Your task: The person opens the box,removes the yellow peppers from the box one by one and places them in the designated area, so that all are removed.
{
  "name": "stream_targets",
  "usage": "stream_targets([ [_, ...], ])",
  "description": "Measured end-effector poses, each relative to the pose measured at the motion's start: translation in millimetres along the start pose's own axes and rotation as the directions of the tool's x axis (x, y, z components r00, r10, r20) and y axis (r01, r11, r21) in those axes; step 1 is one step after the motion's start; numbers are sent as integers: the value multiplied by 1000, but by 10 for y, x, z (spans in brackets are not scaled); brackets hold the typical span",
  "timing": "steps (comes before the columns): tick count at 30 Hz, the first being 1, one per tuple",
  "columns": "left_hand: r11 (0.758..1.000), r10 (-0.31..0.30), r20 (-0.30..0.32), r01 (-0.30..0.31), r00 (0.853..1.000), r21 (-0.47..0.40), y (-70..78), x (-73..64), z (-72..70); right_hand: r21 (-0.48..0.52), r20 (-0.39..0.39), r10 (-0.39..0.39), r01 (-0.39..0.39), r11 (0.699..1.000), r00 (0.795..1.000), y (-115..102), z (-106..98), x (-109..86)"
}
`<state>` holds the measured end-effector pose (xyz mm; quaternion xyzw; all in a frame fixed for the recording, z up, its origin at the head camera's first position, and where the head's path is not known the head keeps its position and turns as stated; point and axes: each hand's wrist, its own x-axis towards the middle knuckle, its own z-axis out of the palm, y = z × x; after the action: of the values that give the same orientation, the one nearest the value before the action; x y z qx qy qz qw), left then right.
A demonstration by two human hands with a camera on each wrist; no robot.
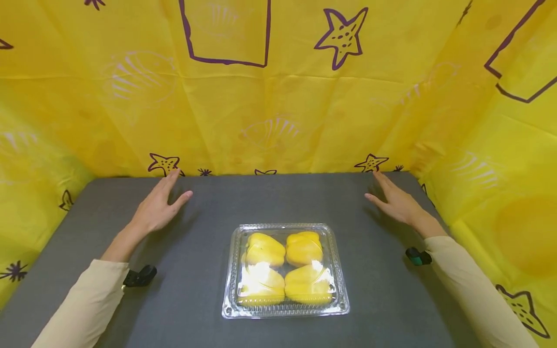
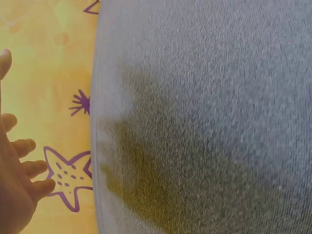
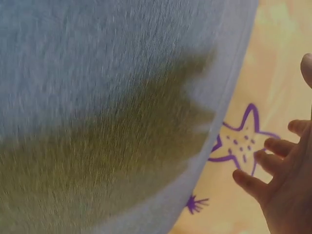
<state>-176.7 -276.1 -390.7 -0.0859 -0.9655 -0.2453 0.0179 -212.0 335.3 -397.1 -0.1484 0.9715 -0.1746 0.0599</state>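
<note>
A clear plastic clamshell box (image 1: 285,313) sits on the grey table, its lid down over several yellow bell peppers (image 1: 304,248). Glare on the lid hides part of the lower peppers. To the box's far left, my left hand (image 1: 157,208) is held over the table with straight fingers and the thumb apart, touching nothing. My right hand (image 1: 398,205) mirrors it on the right, also holding nothing. In the left wrist view the left hand (image 2: 17,180) shows at the left edge; in the right wrist view the right hand (image 3: 287,170) shows at the right edge.
The grey table (image 1: 278,198) ends at a yellow cloth (image 1: 278,106) printed with starfish and fish, which hangs behind it and on both sides. A dark wrist device (image 1: 140,276) is on the left sleeve and another device (image 1: 418,256) on the right.
</note>
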Motion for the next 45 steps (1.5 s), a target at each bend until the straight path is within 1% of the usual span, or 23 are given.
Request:
stream_targets([
  [2, 1000, 15, -5, -15, 1000, -5, 27, -17, 20, -23, -8, -17, 17, 1000, 1000, -40, 14, -18],
  [4, 1000, 29, -11, -29, 1000, -5, 51, -28, 39, -24, -10, -24, 24, 999, 1000, -72, 30, -33],
  [8, 999, 53, -27, -53, 998, -7, 82, -48, 55, 1, -4, -17, 17, 1000, 1000, -119, 44, -49],
  [13, 998, 60, -21, -60, 998, -25, 103, -84, 59, 35, 6, -6, 5, 999, 1000, -161, 43, -76],
  [17, 997, 70, -20, -71, 997, -32, 124, -92, 79, 5, -8, -22, 22, 1000, 1000, -186, 53, -109],
  [21, 996, 78, -6, -78, 997, -43, 155, -107, 103, -24, -18, -44, 44, 999, 999, -227, 83, -142],
  [28, 992, 125, -26, -125, 992, -2, 219, -173, 126, 18, -20, -52, 52, 998, 998, -347, 125, -195],
  [34, 993, 116, -15, -116, 993, -8, 282, -238, 137, 47, -24, -63, 64, 997, 998, -426, 158, -249],
  [40, 994, 106, -7, -106, 994, -36, 342, -302, 158, 54, -21, -75, 76, 996, 997, -485, 204, -306],
  [45, 993, 108, -3, -108, 994, -56, 391, -358, 194, 64, -23, -85, 86, 994, 996, -523, 244, -346],
])
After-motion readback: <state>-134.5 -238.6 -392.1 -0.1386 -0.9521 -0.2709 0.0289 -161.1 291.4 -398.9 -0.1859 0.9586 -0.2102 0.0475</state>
